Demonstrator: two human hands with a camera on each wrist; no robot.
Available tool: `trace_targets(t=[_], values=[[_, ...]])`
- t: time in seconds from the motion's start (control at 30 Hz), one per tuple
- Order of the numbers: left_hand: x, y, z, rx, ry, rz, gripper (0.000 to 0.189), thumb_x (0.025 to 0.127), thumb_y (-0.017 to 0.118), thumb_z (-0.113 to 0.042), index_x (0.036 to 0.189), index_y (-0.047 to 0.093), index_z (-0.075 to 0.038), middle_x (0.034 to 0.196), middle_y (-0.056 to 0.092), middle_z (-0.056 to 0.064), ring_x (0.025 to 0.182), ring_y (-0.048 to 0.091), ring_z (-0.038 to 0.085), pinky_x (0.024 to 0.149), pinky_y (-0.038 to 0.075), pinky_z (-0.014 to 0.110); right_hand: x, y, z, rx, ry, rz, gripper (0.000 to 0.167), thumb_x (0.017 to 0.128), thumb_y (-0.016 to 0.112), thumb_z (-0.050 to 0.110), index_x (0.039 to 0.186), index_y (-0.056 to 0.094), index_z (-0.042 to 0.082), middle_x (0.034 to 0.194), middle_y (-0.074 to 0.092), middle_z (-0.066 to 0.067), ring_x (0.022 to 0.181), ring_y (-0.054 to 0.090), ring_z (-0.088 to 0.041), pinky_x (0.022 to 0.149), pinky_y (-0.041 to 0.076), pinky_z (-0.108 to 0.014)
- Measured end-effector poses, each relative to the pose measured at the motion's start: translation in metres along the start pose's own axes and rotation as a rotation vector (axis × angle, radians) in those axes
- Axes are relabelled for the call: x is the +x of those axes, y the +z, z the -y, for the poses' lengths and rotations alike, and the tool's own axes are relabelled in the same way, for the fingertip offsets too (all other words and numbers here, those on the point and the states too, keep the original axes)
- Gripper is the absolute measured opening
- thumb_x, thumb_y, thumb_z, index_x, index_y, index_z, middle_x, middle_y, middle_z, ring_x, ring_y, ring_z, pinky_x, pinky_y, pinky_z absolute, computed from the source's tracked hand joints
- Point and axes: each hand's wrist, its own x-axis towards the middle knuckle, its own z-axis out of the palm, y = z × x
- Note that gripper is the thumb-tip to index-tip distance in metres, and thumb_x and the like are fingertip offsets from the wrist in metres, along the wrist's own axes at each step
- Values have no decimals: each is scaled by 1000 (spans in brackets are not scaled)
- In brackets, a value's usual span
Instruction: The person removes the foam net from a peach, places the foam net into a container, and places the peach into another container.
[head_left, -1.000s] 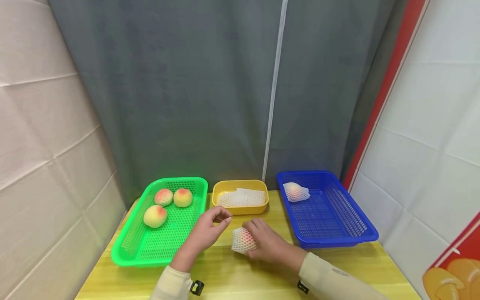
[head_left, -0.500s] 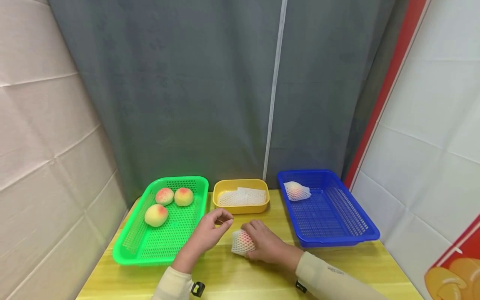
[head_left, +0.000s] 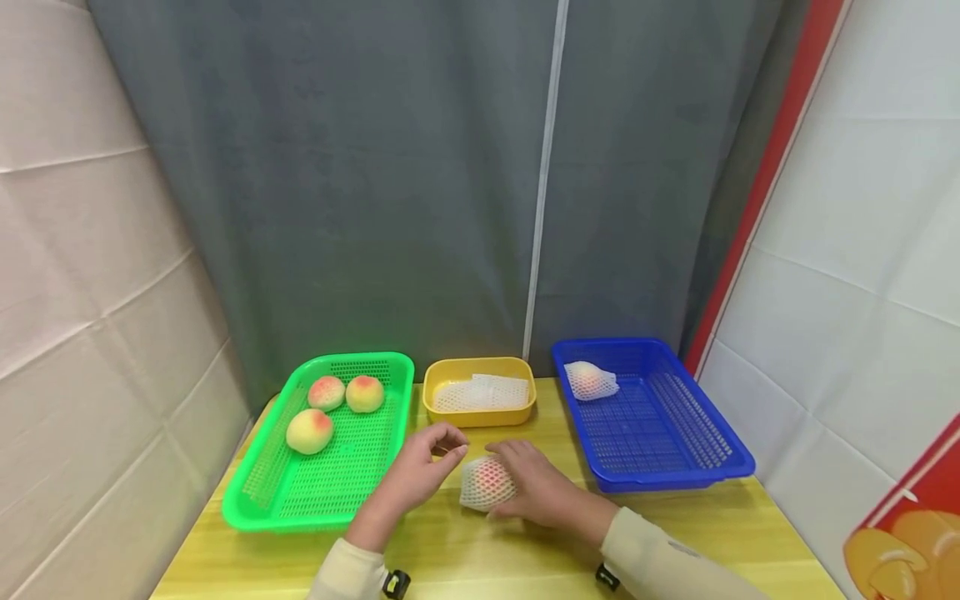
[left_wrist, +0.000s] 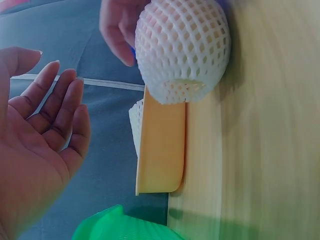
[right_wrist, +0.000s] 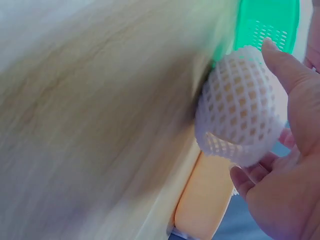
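Observation:
A peach in a white foam net point(head_left: 486, 483) sits on the wooden table between the hands. The right hand point(head_left: 540, 487) is around its right side, fingers and thumb spread loosely. In the right wrist view the thumb point(right_wrist: 287, 65) stands straight along the netted peach point(right_wrist: 240, 105), and the fingertips lie near its far side; contact is hard to tell. The left hand point(head_left: 422, 467) hovers left of the peach, fingers loosely bent and holding nothing. From the left wrist view, an open end of the net shows on the peach point(left_wrist: 182, 45), and the left palm point(left_wrist: 40, 130) is bare.
At left, a green basket point(head_left: 330, 523) holds three bare peaches point(head_left: 310, 431). A yellow tray point(head_left: 480, 419) with white foam nets point(head_left: 483, 393) stands at the back middle. A blue basket point(head_left: 660, 433) at right holds one netted peach point(head_left: 591, 381). A grey curtain hangs behind.
The right hand's fingers have loosened and spread from the netted peach, so more of it shows. The left hand has stayed nearly in place.

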Motion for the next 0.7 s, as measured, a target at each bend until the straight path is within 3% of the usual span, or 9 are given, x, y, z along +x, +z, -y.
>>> trace_targets(t=[0.2,0.43,0.7], values=[[-3,3,2,-1,6,2,8,111,70,-24,114,75,-18,109,76,0,102,70,14,95,58,39,-10,-14,2,140,107,-29,99,83,99,43,161,49,8,159,53,-14,149,48,-37,122,42,-61],[-8,3,-1,-7,-24,-9,8,111,71,-24,113,75,-17,108,75,-3,102,70,17,96,58,38,-23,-20,-4,259,201,-81,95,87,97,42,159,49,3,158,54,-22,147,51,-43,120,43,-64],[-9,3,-1,2,-28,-11,7,111,71,-23,112,74,-17,109,75,0,102,70,17,95,58,37,-30,-18,-6,405,274,-26,93,91,94,39,162,45,4,161,51,-27,148,48,-50,116,44,-69]])
